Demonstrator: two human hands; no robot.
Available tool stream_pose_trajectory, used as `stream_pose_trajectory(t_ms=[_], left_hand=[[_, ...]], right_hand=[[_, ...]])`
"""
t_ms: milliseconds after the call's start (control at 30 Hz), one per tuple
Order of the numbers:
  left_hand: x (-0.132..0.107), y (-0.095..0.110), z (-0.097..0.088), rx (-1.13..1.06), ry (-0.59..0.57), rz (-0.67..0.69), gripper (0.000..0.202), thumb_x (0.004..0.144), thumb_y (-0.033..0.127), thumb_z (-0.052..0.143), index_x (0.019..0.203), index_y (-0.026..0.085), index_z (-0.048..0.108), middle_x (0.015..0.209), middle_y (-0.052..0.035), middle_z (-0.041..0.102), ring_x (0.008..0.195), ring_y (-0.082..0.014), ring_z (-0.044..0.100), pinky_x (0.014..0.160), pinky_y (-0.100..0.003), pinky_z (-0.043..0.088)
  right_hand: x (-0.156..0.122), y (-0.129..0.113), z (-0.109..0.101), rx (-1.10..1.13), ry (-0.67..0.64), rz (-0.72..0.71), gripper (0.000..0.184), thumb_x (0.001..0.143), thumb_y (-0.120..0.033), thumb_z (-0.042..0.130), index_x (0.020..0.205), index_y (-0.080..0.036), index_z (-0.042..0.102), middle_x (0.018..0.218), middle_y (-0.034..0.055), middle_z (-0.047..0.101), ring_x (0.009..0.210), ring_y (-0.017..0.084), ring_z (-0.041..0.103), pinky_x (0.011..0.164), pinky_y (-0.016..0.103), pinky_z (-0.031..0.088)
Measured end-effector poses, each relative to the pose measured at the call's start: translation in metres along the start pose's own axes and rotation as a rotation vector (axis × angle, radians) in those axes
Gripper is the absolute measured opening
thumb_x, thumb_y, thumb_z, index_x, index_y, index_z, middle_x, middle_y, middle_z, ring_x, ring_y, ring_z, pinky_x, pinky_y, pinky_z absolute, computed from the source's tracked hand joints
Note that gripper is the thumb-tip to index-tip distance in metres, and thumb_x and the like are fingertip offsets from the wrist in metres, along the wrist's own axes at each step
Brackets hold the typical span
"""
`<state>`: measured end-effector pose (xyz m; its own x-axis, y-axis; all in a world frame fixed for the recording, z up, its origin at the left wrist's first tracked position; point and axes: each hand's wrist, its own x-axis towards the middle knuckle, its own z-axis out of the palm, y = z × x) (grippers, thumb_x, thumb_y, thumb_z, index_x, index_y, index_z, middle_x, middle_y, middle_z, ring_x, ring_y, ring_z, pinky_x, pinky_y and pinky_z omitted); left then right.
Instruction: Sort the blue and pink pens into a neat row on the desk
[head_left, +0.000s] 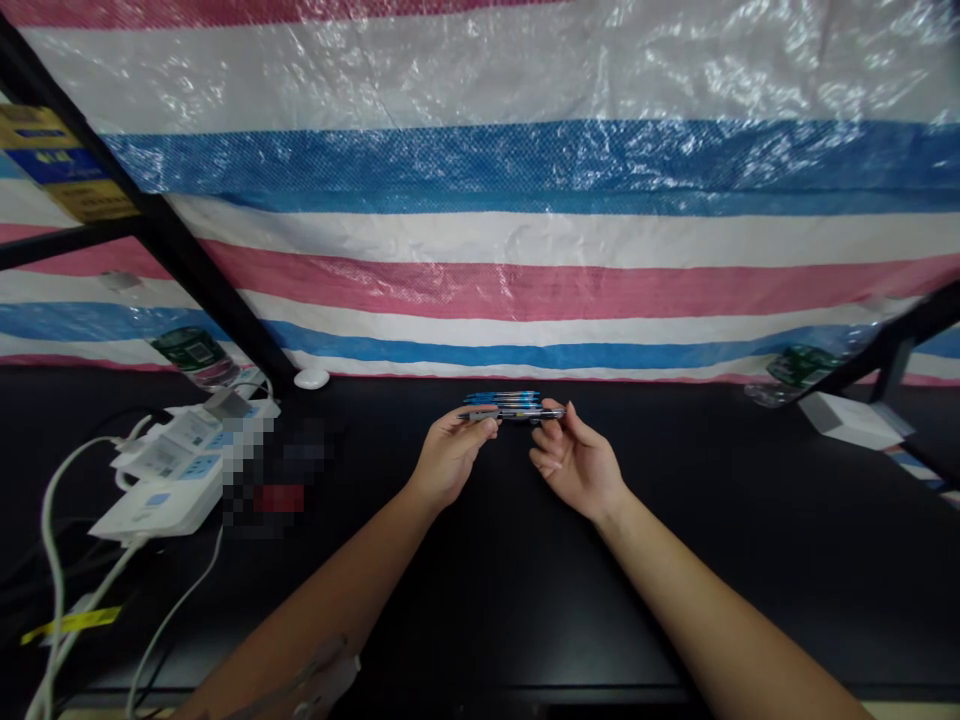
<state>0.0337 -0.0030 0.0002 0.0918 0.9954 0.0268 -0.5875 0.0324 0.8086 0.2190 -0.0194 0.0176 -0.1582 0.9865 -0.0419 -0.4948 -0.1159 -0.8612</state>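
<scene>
The left hand [452,460] and right hand [576,462] meet above the black bench [495,610], with a small bunch of slim blue-barrelled pens [510,405] held level between them at about 12 o'clock from the wrists. The left fingers [480,424] are clenched in a pinch on the pens' left end. The right fingers [551,435] curl loosely up toward the right end: the tips reach it, but I cannot tell whether they grip or only touch. How many pens there are, and whether they are loose or packaged, is too small to tell.

A pinch close to one end, with the other hand cradling the far end, suits a slim bunch like this, since it keeps the barrels parallel and stops them from rolling apart.

At 9 to 10 o'clock lie white power strips [180,470] with white cables [52,520] and a pixelated patch [274,470] hiding whatever is there. A white round puck [311,378] sits at 11 o'clock, and a white box [851,420] at 3 o'clock. A striped tarpaulin [480,240] hangs behind the bench, crossed by a black metal strut [157,225].
</scene>
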Motion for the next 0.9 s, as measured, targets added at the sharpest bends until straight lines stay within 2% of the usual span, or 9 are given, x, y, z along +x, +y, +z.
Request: stream_pose_trajectory(t_ms=[200, 400, 633, 767, 833, 900], left_hand=[[0.000, 0.000, 0.001, 0.003, -0.002, 0.006, 0.025, 0.065, 0.021, 0.091, 0.088, 0.018, 0.080, 0.084, -0.0046, 0.075, 0.078, -0.0140, 0.066, 0.084, -0.032, 0.051], [0.000, -0.001, 0.001, 0.009, 0.006, -0.009, 0.026, 0.066, 0.021, 0.090, 0.089, 0.018, 0.080, 0.084, -0.0053, 0.075, 0.079, -0.0143, 0.066, 0.085, -0.032, 0.051], [0.000, -0.001, 0.001, 0.011, 0.007, -0.019, 0.026, 0.064, 0.022, 0.092, 0.088, 0.018, 0.081, 0.084, -0.0049, 0.075, 0.079, -0.0138, 0.066, 0.083, -0.030, 0.051], [0.001, -0.001, 0.000, 0.027, -0.004, -0.021, 0.026, 0.064, 0.024, 0.092, 0.088, 0.020, 0.081, 0.084, -0.0040, 0.075, 0.079, -0.0133, 0.066, 0.083, -0.029, 0.051], [0.002, -0.001, -0.002, 0.066, -0.019, -0.009, 0.026, 0.065, 0.025, 0.091, 0.089, 0.021, 0.081, 0.084, -0.0033, 0.075, 0.077, -0.0127, 0.065, 0.082, -0.029, 0.050], [0.005, 0.002, -0.006, 0.165, -0.040, 0.008, 0.027, 0.067, 0.026, 0.090, 0.092, 0.022, 0.081, 0.086, -0.0033, 0.076, 0.078, -0.0135, 0.065, 0.083, -0.030, 0.050]], right_hand=[[-0.001, 0.000, 0.001, 0.047, 0.002, -0.028, 0.021, 0.093, -0.047, 0.059, 0.094, -0.027, 0.066, 0.065, -0.0025, 0.037, 0.055, 0.015, 0.030, 0.048, 0.027, 0.028], [-0.001, -0.001, 0.000, 0.023, -0.008, -0.044, 0.030, 0.096, -0.053, 0.053, 0.097, -0.027, 0.068, 0.064, -0.0011, 0.041, 0.055, 0.016, 0.034, 0.048, 0.028, 0.032], [-0.001, 0.000, 0.001, 0.203, 0.012, -0.005, 0.017, 0.092, -0.040, 0.064, 0.096, -0.024, 0.069, 0.061, -0.0034, 0.037, 0.052, 0.013, 0.030, 0.044, 0.025, 0.030], [0.000, 0.000, -0.001, 0.277, -0.050, -0.020, 0.015, 0.090, -0.034, 0.068, 0.098, -0.021, 0.071, 0.061, -0.0037, 0.040, 0.052, 0.011, 0.032, 0.046, 0.023, 0.031], [0.002, 0.000, -0.005, 0.250, -0.078, -0.022, 0.021, 0.091, -0.040, 0.067, 0.099, -0.021, 0.073, 0.063, -0.0021, 0.046, 0.055, 0.012, 0.038, 0.047, 0.023, 0.031], [0.006, 0.000, -0.011, 0.126, -0.073, -0.030, 0.033, 0.092, -0.051, 0.063, 0.098, -0.021, 0.073, 0.067, 0.0005, 0.052, 0.061, 0.014, 0.046, 0.049, 0.024, 0.032]])
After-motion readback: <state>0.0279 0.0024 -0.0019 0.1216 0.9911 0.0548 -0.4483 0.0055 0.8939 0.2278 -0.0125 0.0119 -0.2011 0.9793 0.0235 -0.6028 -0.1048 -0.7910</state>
